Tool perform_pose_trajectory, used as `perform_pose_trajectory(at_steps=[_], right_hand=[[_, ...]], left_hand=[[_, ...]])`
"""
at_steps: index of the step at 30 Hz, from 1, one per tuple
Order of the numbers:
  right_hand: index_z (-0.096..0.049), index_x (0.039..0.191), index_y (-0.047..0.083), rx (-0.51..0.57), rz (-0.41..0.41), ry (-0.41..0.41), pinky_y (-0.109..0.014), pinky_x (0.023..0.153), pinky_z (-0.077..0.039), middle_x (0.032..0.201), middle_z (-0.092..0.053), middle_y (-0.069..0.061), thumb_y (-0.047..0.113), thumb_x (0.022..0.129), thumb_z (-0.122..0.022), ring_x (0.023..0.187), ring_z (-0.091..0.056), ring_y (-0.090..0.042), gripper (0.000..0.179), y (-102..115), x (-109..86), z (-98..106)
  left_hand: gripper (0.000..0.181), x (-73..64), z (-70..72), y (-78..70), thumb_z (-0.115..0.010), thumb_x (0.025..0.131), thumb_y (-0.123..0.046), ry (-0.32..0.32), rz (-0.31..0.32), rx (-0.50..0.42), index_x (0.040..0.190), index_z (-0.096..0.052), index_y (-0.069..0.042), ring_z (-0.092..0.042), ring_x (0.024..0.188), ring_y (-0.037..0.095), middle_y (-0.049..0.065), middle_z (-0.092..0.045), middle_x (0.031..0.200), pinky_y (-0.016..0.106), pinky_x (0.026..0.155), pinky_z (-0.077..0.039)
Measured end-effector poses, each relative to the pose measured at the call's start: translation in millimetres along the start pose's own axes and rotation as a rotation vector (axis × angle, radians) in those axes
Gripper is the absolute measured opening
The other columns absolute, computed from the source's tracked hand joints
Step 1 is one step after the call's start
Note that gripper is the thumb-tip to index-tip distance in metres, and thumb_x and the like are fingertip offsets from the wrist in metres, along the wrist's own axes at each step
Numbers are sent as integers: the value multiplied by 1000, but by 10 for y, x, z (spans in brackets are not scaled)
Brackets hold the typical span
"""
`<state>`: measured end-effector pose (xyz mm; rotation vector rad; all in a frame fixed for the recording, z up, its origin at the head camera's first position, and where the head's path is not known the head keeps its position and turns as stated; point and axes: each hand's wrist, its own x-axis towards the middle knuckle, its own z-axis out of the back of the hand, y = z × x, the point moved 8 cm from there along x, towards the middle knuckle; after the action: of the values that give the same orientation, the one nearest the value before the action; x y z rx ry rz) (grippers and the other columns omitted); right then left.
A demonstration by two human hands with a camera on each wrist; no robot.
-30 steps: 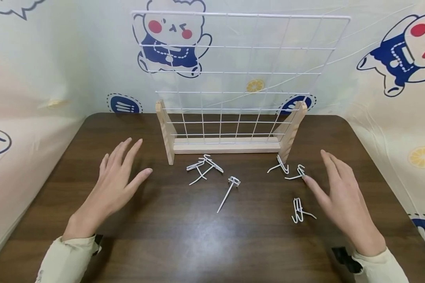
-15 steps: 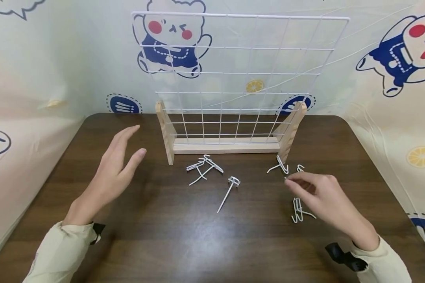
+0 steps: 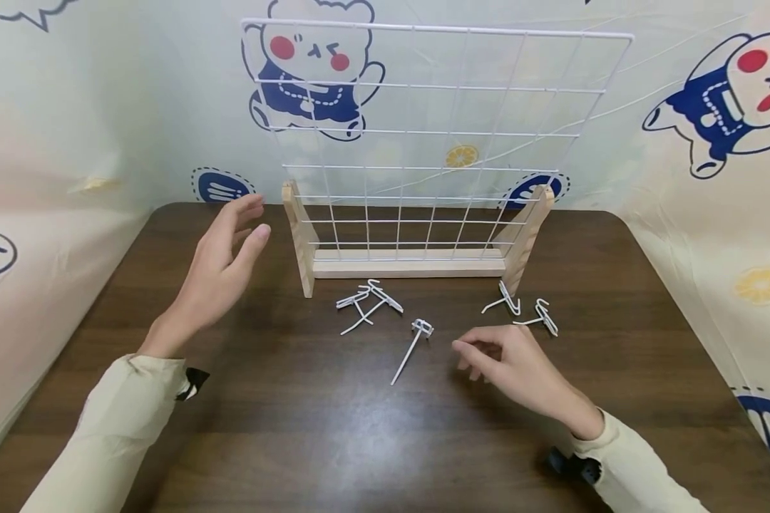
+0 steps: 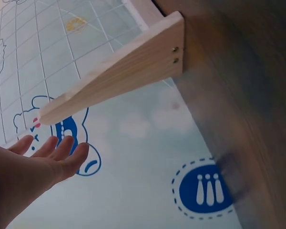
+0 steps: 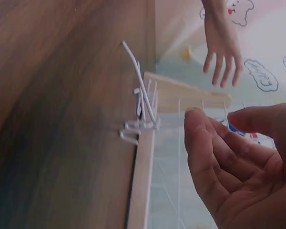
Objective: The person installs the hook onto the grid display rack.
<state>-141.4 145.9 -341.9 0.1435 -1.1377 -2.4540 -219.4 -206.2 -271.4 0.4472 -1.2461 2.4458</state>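
Observation:
My left hand [image 3: 214,267] hovers left of the wire grid rack, fingers loosely bent and thumb apart, holding nothing. My right hand [image 3: 520,367] is above the table, right of a single white wire hook [image 3: 413,349]. In the right wrist view its fingers are bent, with a gap between thumb and index finger and nothing seen in it. Two overlapping hooks [image 3: 368,306] lie before the rack. Another hook [image 3: 503,299] is by the rack's right foot, and one more hook [image 3: 542,318] lies farther right. The fifth spot, under my right hand, is hidden.
The white wire grid [image 3: 417,221] stands upright in a pale wooden base [image 3: 411,268] at the back of the brown table [image 3: 334,442]. A patterned cloth [image 3: 103,92] hangs behind and at both sides.
My right hand has moved left from the right-hand hooks, and one hook there is no longer visible. My left hand has moved up and away, its fingers bending more.

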Motion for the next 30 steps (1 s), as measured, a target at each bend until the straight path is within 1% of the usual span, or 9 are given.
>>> perform_pose_trajectory(at_steps=[6, 9, 12, 15, 18, 21, 23, 26, 30], right_hand=[[-75, 92, 9, 108, -49, 45, -29, 49, -54, 73, -71, -3, 22, 99, -63, 56, -66, -19, 20, -15, 142, -244], [-74, 95, 6, 144, -63, 35, -30, 48, -53, 75, -72, -5, 20, 99, -63, 54, -65, -20, 19, -13, 231, -325], [-74, 94, 4, 153, -75, 17, -31, 47, -53, 73, -72, -5, 19, 99, -62, 52, -64, -19, 19, -19, 310, -385], [-75, 86, 5, 136, -87, 44, -30, 46, -53, 68, -70, -4, 21, 100, -60, 50, -63, -17, 25, -31, 371, -475], [-73, 76, 9, 59, -79, 85, -28, 46, -52, 61, -66, -1, 26, 101, -58, 47, -62, -13, 35, -19, 415, -558], [-69, 67, 14, -79, -56, 105, -25, 49, -49, 52, -59, 7, 33, 101, -58, 43, -58, -6, 41, -5, 430, -627], [-66, 62, 17, -186, -45, 85, -24, 50, -46, 47, -53, 12, 36, 99, -61, 42, -53, -2, 42, -1, 446, -651], [-60, 56, 22, -321, -31, 42, -27, 50, -43, 48, -48, 14, 34, 94, -68, 45, -50, -5, 41, 15, 500, -677], [-55, 53, 23, -421, -24, -3, -34, 49, -43, 52, -49, 9, 26, 87, -73, 50, -49, -12, 39, 65, 590, -708]], left_hand=[[49, 194, -80, 71, -45, 106, -31, 12, 53, -79, 152, -34, -20, -39, 142, 22, 1, -39, 155, 52, 114, -31], [48, 313, -108, 115, -45, 106, -31, -10, 63, -136, 151, -36, -17, -39, 142, 24, 4, -40, 154, 48, 115, -31], [48, 424, -139, 134, -45, 106, -30, -34, 61, -189, 150, -37, -13, -39, 142, 24, 7, -42, 152, 43, 115, -32], [47, 503, -177, 131, -45, 106, -29, -53, 60, -240, 148, -39, -9, -40, 141, 25, 10, -43, 150, 39, 115, -33], [44, 572, -228, 134, -45, 106, -28, -76, 61, -284, 146, -42, -7, -43, 138, 26, 12, -46, 147, 38, 114, -34], [41, 628, -294, 151, -45, 107, -27, -95, 56, -319, 142, -46, -7, -50, 131, 27, 13, -52, 140, 37, 111, -37], [39, 655, -333, 168, -45, 107, -25, -108, 48, -347, 140, -49, -4, -54, 126, 29, 14, -55, 135, 36, 110, -38], [37, 669, -362, 186, -44, 107, -22, -120, 43, -367, 135, -52, 0, -58, 121, 32, 18, -59, 130, 37, 108, -41], [33, 616, -326, 111, -44, 107, -18, -133, 46, -381, 130, -56, 3, -57, 120, 34, 25, -61, 124, 33, 107, -40]])
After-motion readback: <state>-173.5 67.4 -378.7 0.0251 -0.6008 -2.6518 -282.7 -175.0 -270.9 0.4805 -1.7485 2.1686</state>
